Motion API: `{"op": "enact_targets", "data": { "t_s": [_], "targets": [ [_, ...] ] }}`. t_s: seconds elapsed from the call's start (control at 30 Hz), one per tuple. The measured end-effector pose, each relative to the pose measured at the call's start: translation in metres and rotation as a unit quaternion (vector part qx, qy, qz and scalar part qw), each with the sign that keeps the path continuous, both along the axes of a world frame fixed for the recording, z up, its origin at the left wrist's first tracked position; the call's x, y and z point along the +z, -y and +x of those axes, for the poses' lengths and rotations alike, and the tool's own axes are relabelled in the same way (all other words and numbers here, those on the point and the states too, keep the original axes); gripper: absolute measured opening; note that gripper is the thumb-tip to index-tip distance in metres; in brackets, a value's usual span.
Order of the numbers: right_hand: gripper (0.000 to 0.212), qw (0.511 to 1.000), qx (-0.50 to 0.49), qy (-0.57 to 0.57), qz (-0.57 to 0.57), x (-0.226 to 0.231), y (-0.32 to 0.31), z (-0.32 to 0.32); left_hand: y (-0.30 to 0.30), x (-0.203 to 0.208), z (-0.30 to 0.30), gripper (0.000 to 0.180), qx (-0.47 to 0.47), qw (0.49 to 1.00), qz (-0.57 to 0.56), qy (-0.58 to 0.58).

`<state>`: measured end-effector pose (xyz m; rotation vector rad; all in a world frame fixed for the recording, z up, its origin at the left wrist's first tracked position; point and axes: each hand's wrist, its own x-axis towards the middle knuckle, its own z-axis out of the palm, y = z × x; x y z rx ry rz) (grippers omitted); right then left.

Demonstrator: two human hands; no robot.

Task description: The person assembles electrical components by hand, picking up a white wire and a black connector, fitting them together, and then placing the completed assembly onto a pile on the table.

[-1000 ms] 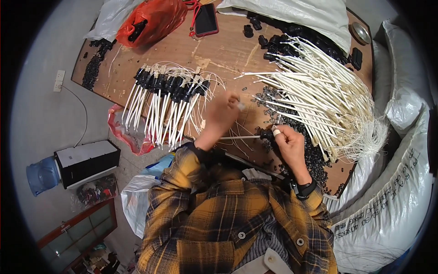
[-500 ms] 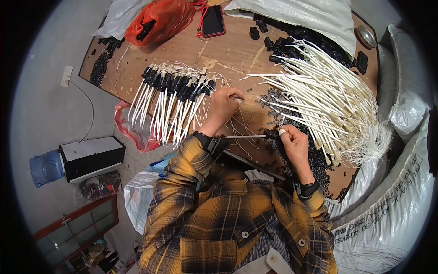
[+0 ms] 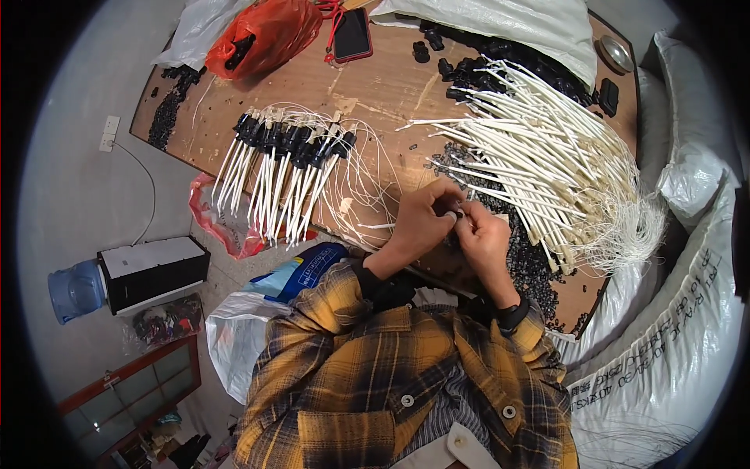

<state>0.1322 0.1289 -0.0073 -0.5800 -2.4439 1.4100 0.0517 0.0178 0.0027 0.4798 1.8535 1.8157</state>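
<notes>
Over the near middle of the table, my left hand (image 3: pixel 422 223) and my right hand (image 3: pixel 484 241) meet, fingertips touching. Both are closed in a pinch around a small black fitting (image 3: pixel 453 215), mostly hidden by the fingers. A short stretch of white sleeved wire (image 3: pixel 376 227) shows just left of my left hand. Beyond and to the right of my right hand spreads a big heap of white sleeved wires (image 3: pixel 539 172) with frayed thin ends. Small dark clips (image 3: pixel 531 273) lie scattered beside and under my right hand.
At left lies a row of white wires with black sockets (image 3: pixel 293 148), thin strands trailing right. A red plastic bag (image 3: pixel 262 39), a phone (image 3: pixel 352 35) and a white sack (image 3: pixel 500 31) sit at the far side. A round metal tin (image 3: pixel 615 55) is far right.
My left hand has come down and right to join my right hand, which shifted slightly left and up. The black fitting with the white wire, seen between the hands before, is now largely covered.
</notes>
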Motion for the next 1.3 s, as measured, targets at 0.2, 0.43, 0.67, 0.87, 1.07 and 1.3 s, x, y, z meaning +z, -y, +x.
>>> {"op": "enact_targets", "data": {
  "t_s": [0.2,0.43,0.67,0.87,1.07,1.3],
  "targets": [
    [0.01,0.998,-0.026,-0.028,0.05,0.003,0.001,0.002,0.003,-0.004,0.0,0.025,0.022,0.994,-0.02,-0.105],
    [0.009,1.0,0.004,-0.029,0.01,0.003,-0.002,0.009,0.006,-0.015,0.009,0.03,0.071,0.964,-0.005,-0.255],
    [0.007,0.999,0.009,-0.032,0.04,0.004,0.0,0.007,0.019,-0.009,0.012,0.029,0.07,0.964,-0.017,-0.256],
    [0.011,0.973,0.034,-0.11,0.202,0.008,0.009,0.003,0.012,0.003,0.018,0.028,0.126,0.981,-0.054,-0.136],
    [0.011,0.971,0.051,-0.113,0.202,0.012,0.012,0.006,0.015,0.0,0.009,0.023,0.104,0.935,-0.15,-0.305],
    [0.011,0.97,0.102,-0.18,0.13,0.014,0.013,0.004,0.02,-0.004,0.004,0.017,0.126,0.913,-0.153,-0.357]
  ]
}}
